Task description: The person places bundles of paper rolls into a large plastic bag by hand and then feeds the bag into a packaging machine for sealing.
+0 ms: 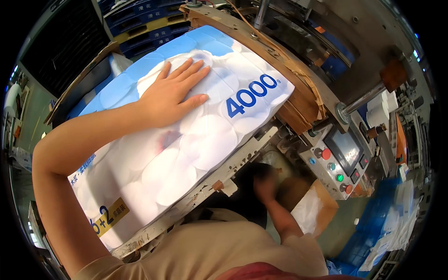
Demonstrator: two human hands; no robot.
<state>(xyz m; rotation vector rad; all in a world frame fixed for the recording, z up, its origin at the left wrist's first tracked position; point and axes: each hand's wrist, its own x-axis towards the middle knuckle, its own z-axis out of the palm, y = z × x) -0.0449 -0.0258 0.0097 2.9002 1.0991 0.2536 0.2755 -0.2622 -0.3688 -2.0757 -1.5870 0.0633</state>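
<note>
A large, plump plastic-wrapped pack of paper rolls [186, 149], white with light blue parts and dark blue print, lies slantwise in front of me. My left hand [175, 93] rests flat on its top with the fingers spread. Below the machine's worn metal edge [233, 165], on the right, my right hand [266, 184] reaches down into shadow. It is smeared by motion, so its fingers and anything in them do not show. The pack's far end touches a brown board-lined part [298, 98] of the machine.
A control panel [333, 158] with a screen and coloured buttons stands at the right. An open carton [317, 205] with white plastic sits below it. Blue plastic sheeting [373, 228] lies lower right. Stacked blue and yellow pallets [149, 32] stand at the back.
</note>
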